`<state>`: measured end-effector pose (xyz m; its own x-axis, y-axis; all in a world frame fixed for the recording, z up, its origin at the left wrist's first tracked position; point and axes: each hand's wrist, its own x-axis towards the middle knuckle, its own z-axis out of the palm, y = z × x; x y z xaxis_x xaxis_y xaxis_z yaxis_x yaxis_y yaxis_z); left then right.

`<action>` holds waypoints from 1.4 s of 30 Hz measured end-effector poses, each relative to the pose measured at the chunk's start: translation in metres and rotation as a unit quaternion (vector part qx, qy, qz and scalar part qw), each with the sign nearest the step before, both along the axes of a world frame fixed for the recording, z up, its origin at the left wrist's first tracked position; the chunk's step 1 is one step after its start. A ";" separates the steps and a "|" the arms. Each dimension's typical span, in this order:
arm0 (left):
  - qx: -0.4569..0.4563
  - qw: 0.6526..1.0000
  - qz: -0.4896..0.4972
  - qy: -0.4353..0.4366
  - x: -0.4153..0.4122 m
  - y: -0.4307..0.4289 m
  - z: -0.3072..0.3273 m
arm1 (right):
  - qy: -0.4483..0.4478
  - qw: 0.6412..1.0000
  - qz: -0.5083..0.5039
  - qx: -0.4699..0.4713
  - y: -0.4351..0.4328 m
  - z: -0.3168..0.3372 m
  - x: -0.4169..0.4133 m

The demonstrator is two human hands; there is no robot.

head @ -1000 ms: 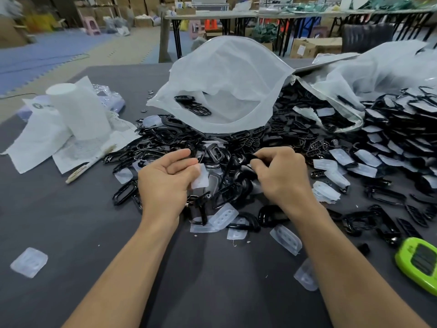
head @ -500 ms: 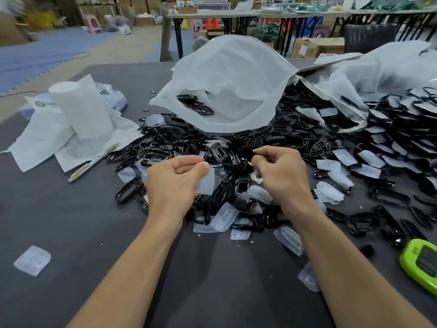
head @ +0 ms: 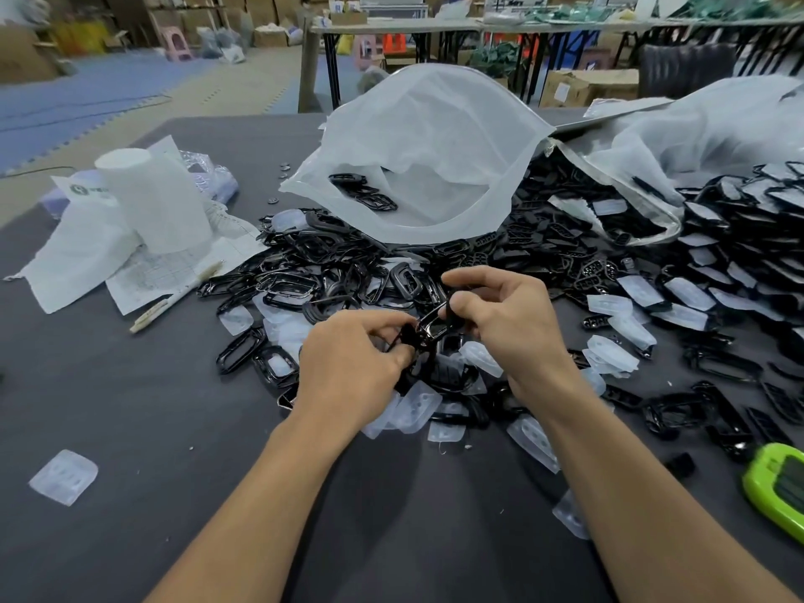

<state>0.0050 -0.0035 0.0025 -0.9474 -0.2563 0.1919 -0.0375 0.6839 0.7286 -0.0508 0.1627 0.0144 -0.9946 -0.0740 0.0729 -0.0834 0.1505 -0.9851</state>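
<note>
My left hand and my right hand meet over a heap of glossy black plastic frames on a dark grey table. Both pinch one black frame between them, the left at its near end and the right at its far end with thumb and fingers. Clear soft plastic pads lie under and around my hands. Whether the left hand still has a clear pad is hidden by its fingers.
An open white bag with a few black frames stands behind the heap. A white roll on papers and a pen lie left. Stacked assembled pieces fill the right. A green device sits near right; one clear pad near left.
My left hand moved right and no longer shows the clear pad it pinched. My right hand lifted a black frame out of the heap, and both hands now hold it together.
</note>
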 end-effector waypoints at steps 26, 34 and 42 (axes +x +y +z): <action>0.492 0.868 0.060 0.040 -0.007 0.000 0.009 | -0.120 0.978 0.075 -0.154 -0.016 0.010 0.020; 0.559 0.823 -0.085 0.056 -0.005 -0.007 0.014 | -0.115 0.990 0.012 -0.086 -0.012 0.011 0.016; 0.323 0.921 -0.131 0.173 -0.007 0.000 0.007 | -0.243 0.928 0.008 -0.283 -0.026 0.010 0.020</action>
